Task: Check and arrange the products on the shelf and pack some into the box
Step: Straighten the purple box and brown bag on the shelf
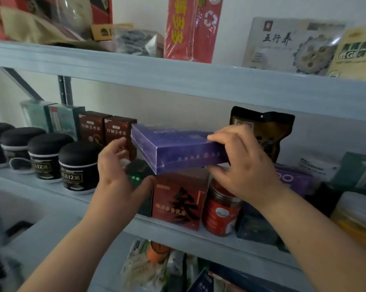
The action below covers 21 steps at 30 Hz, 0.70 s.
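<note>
My right hand [243, 165] grips the right end of a flat purple box [175, 148], held tilted above a red box with a large black character [178, 201] on the middle shelf [167, 230]. My left hand [119, 173] reaches in from the left with fingers spread. Its thumb lies against a dark green box [139, 173], and its fingers are near the purple box's left end. I cannot tell whether the purple box rests on the red box or hangs just over it.
Black-lidded jars [78, 165] line the shelf's left; brown tea boxes [114, 131] and teal boxes [60, 116] stand behind. A red jar [220, 209], black pouch [266, 131] and another purple box [293, 180] sit right. Upper shelf [178, 79] holds packets; bags fill the lower shelf.
</note>
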{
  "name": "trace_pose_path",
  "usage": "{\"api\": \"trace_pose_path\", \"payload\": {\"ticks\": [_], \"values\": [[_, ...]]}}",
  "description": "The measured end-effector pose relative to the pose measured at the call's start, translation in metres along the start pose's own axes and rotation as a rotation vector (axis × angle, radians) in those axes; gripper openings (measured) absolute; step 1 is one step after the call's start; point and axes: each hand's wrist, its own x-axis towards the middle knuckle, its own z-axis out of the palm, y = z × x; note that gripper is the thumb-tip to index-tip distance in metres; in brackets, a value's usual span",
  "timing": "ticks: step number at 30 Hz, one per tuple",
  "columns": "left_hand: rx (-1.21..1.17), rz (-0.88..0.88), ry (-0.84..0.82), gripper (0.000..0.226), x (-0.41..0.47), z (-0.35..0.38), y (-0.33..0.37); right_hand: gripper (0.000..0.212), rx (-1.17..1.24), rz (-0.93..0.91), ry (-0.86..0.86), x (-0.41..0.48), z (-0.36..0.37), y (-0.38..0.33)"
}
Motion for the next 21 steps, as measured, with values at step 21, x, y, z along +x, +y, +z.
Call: {"api": "trace_pose_path", "payload": {"ticks": [21], "values": [[-0.722, -0.693, 0.044, 0.031, -0.104, -0.102, 0.03, 0.046, 1.535, 1.312, -0.217, -0.047, 0.02, -0.159]]}}
